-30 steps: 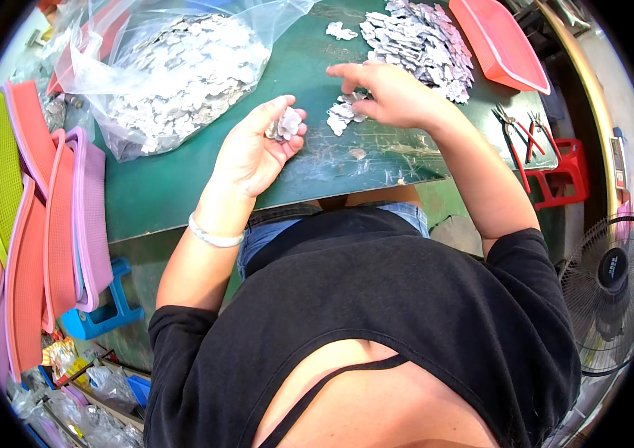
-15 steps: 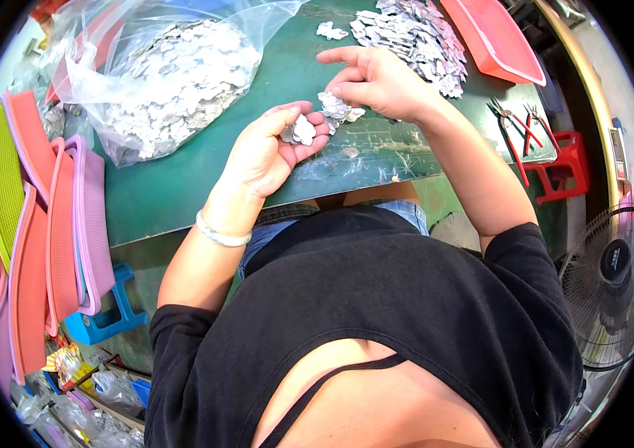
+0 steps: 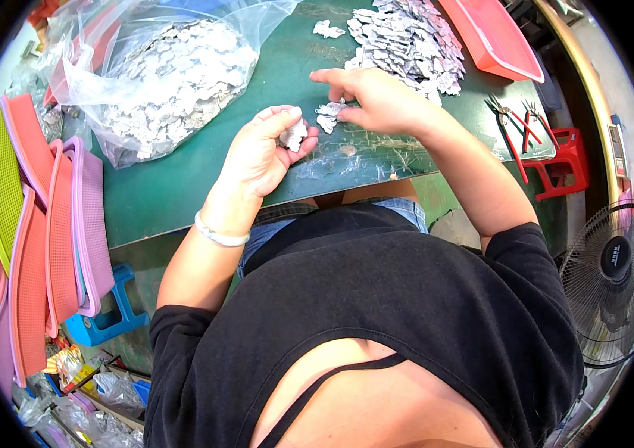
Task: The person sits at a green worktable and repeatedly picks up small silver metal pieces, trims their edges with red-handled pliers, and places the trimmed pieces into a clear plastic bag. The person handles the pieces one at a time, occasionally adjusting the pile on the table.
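Small flat silver-grey metal pieces with wavy outlines (image 3: 294,136) rest in my left hand (image 3: 257,153), the thumb pressed over them and the fingers curled beneath. Just to the right, my right hand (image 3: 385,101) pinches a similar metal piece (image 3: 327,119) low over the green table (image 3: 156,201); its index finger sticks out to the left. Whether that piece touches the tabletop I cannot tell. Beyond the right hand lies a spread pile of such pieces (image 3: 410,45), with one loose piece (image 3: 328,29) to its left. At the far left, a clear plastic bag (image 3: 276,16) holds many more.
A red plastic tray (image 3: 490,37) sits at the far right, with two red-handled pliers (image 3: 507,123) nearer me. Beside the table stand a red stool (image 3: 567,160) and a fan (image 3: 609,280). Coloured plastic baskets (image 3: 29,246) and a blue stool (image 3: 111,313) are at left.
My right hand has come nearer to me, lower over the table, and now pinches a metal piece. The left fingers have curled further around their pieces.
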A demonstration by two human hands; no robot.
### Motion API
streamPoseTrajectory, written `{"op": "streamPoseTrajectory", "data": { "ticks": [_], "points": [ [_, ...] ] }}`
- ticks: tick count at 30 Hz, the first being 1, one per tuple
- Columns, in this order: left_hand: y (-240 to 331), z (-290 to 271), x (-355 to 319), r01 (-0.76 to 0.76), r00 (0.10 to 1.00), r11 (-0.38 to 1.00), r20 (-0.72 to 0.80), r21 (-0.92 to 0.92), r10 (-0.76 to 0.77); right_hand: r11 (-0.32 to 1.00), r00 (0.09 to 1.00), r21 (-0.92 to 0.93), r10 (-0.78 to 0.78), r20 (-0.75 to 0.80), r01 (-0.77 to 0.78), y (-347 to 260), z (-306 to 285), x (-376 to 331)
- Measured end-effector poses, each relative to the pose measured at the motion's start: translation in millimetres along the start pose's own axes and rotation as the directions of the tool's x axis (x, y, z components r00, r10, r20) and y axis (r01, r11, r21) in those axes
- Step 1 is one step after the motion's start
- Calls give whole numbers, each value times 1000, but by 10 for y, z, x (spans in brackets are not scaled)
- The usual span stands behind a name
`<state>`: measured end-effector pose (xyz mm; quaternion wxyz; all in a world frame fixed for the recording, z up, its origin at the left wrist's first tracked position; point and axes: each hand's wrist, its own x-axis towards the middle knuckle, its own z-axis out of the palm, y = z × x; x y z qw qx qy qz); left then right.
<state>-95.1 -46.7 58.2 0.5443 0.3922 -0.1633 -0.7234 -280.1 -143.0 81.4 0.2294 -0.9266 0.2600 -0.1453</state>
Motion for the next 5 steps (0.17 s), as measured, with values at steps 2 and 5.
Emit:
{"op": "streamPoseTrajectory", "data": {
  "ticks": [2,5],
  "points": [
    [-1,-67,26,12,1000,1000,10,23,-13,999,1000,-32,27,11,-27,12,44,-1],
    [20,-51,10,5,1000,1000,-3,20,-5,996,996,12,89,-12,-89,17,44,9]
  ]
}}
